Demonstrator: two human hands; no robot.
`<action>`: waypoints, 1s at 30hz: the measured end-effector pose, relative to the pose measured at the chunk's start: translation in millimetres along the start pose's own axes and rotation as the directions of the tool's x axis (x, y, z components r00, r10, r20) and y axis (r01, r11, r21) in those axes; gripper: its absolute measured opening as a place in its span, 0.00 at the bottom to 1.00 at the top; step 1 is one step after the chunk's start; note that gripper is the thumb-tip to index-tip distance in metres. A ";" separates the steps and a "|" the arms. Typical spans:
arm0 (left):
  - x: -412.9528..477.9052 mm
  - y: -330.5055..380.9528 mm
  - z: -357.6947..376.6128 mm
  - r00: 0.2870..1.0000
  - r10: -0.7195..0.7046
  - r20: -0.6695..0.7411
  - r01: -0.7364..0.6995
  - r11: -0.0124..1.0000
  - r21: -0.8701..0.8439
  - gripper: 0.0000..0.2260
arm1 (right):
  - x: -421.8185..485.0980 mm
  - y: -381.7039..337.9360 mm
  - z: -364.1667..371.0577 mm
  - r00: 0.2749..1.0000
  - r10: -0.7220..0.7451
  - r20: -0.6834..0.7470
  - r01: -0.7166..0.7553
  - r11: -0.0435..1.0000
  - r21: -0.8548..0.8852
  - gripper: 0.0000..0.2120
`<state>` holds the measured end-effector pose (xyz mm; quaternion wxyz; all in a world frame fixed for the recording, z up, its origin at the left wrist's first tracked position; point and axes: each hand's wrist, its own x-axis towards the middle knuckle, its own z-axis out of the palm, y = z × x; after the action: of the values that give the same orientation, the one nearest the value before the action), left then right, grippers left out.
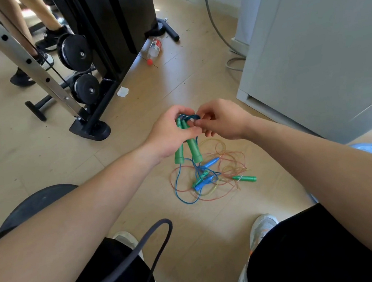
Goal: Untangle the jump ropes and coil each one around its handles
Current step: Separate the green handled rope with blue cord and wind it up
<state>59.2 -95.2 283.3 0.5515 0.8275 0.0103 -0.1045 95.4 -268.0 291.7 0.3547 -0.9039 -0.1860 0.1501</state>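
Two green handles [188, 149] held side by side above the floor [202, 231], blue rope [191, 117] looped round their tops. My left hand [168, 136] grips the handles, right hand [223, 120] pinches the loop. Remaining tangle [215, 179] lies on the floor just below.

I count 2 hands, left hand [167, 131] and right hand [222, 120], both just above the tangle [225, 171]. Green handles [193, 149]: 2 above the tangle, 1 at its right edge, maybe a 4th inside, can't tell. Blue handles [211, 162]: 2 in the tangle. Cords: 3 colours, blue cord [190, 117], red, yellow. Beyond the tangle: 1 bottle [154, 48], 2 pulleys [75, 52]. Below the tangle: 2 shoes [262, 227].
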 end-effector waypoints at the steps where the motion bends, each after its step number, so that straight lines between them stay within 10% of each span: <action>1: 0.7 -2.2 -0.2 1.000 0.005 -0.006 -0.005 0.998 0.068 0.17 | 0.9 -0.1 -0.5 1.000 -0.003 0.001 0.003 1.000 -0.017 0.06; 11: 3.4 -9.0 -3.1 0.997 0.050 0.063 -0.067 0.948 0.310 0.17 | 2.5 -3.5 0.6 0.995 0.039 0.092 -0.031 0.995 -0.090 0.11; 23: 6.3 -19.4 -11.0 0.989 0.107 0.105 -0.141 0.900 0.413 0.17 | -3.3 -6.4 -3.0 0.982 0.099 0.164 -0.137 0.961 0.239 0.08; 30: 5.9 -23.6 -18.6 0.990 0.079 0.116 -0.129 0.839 0.529 0.17 | -5.5 -10.6 -14.6 0.999 0.035 -0.003 -0.034 0.951 -0.307 0.01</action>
<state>64.9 -69.6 267.7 0.3036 0.9422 -0.0887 -0.1102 93.9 -271.8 310.2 0.2071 -0.9510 -0.1917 0.1265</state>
